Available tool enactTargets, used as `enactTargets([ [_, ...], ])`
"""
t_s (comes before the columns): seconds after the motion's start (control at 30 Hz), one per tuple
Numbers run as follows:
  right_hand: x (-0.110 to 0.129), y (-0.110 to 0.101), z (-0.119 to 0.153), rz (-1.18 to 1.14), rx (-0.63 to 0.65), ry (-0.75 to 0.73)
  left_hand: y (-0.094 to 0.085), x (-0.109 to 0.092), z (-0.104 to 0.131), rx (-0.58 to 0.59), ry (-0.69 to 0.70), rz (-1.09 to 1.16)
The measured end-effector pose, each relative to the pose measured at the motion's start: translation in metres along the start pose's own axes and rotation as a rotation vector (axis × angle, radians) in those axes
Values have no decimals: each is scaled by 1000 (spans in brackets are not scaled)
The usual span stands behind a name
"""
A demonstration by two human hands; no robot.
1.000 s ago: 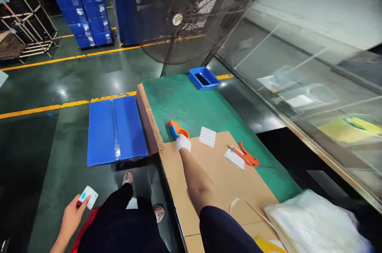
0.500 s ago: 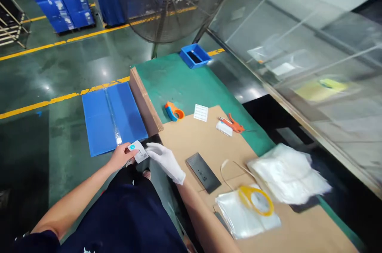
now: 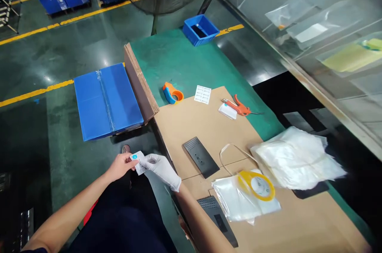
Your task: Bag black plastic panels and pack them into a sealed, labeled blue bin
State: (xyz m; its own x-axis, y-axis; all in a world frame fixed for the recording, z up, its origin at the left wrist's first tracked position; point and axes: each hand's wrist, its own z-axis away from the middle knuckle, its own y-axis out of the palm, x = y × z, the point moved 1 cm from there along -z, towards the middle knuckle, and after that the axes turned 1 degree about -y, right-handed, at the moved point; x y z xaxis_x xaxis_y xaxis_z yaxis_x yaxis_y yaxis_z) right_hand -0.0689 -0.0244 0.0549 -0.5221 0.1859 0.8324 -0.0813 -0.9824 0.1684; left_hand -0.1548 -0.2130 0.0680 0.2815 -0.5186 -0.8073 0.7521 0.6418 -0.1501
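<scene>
In front of my body, a small white printed card [image 3: 139, 168] with a blue round mark is held between my two hands. My bare left hand [image 3: 121, 166] pinches its left side. Fingers of my white-gloved right hand [image 3: 162, 170] close on its right edge. A dark perforated plate [image 3: 201, 157] lies on the brown cardboard [image 3: 176, 129] to the right of my hands. Partly behind my right forearm is a second dark plate [image 3: 215, 218].
A blue taped box [image 3: 119, 94] stands left of the green table [image 3: 167, 58]. On the table are an orange-blue tape dispenser [image 3: 172, 93], label sheet [image 3: 203, 94], orange air gun [image 3: 238, 106], yellow tape roll [image 3: 259, 186], plastic bags [image 3: 229, 201], a white bag bundle [image 3: 295, 157] and blue bin [image 3: 195, 38].
My right hand's fingers have come onto the card's right edge. The view has tilted downward, and more of the second dark plate now shows.
</scene>
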Motion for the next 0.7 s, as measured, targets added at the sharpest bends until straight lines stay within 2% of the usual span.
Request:
enactTargets([
  [0.1,-27,1,-10,54,-26,42,7,30,-10,27,-37,34],
  [0.2,-51,-1,-26,184,-92,43,9,54,-32,58,-45,28],
  [0.3,-67,-8,-48,346,-120,-4,7,76,-62,47,-28,19],
  [0.43,-81,-24,-91,479,-107,-99,-1,115,-107,48,61,173],
  [0.47,-83,-29,-104,514,-125,-132,-4,128,-118,7,92,188],
  [0.53,-85,-39,-130,604,-171,-218,-10,155,-139,-164,167,112],
  [0.63,-78,-48,-168,732,-196,-405,-16,193,-168,-446,343,-174],
  [0.7,-71,-48,-186,780,-222,-549,-16,212,-186,-565,484,-358],
])
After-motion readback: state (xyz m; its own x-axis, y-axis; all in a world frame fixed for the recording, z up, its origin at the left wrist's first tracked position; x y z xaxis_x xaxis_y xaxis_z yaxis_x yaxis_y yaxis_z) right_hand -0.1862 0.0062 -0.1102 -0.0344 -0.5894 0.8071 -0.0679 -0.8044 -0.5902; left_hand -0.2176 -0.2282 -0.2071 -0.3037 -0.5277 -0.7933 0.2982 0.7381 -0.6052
